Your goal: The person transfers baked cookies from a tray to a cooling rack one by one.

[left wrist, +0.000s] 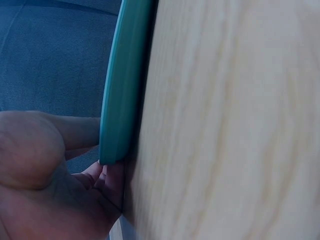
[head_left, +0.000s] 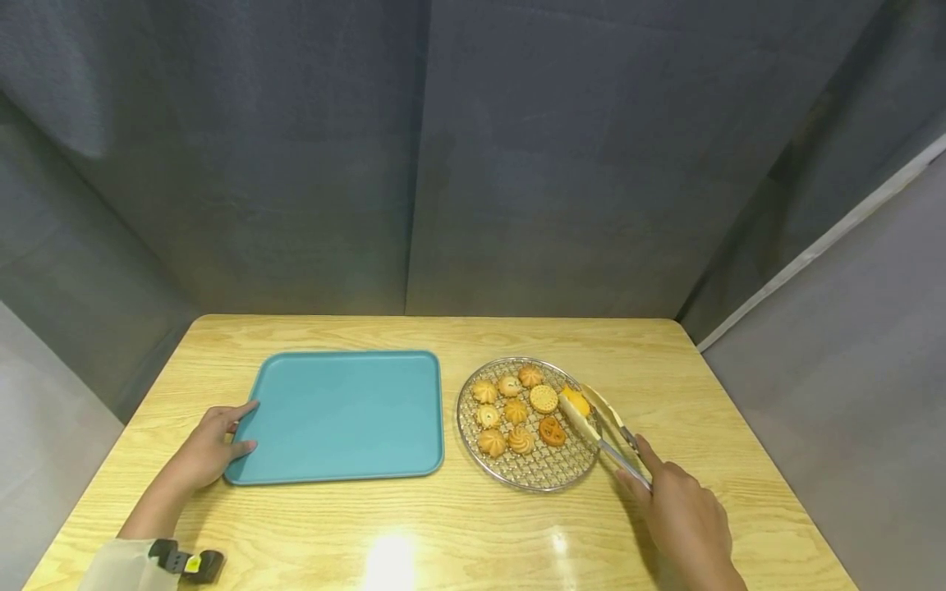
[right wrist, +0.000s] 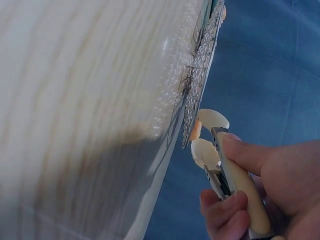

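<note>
At its left edge, the blue-green tray [head_left: 347,419] is held by my left hand [head_left: 210,443], thumb and index finger over the rim. The left wrist view shows the tray's outer wall [left wrist: 120,100] with fingers around its end. My right hand [head_left: 683,513] grips tongs [head_left: 617,460] by the handles. Their cream-coloured tips stand on either side of a yellow-orange cookie [head_left: 577,401] at the right of the round wire rack [head_left: 543,476]. In the right wrist view, the tongs [right wrist: 240,185] reach the rack's edge [right wrist: 192,115], next to an orange cookie [right wrist: 196,130].
Several other cookies lie on the rack, among them a round yellow one [head_left: 544,399] and a darker pretzel-shaped one [head_left: 552,431]. Tray and rack sit side by side on a wooden table [head_left: 458,525]. Grey curtains [head_left: 414,164] hang behind and beside it.
</note>
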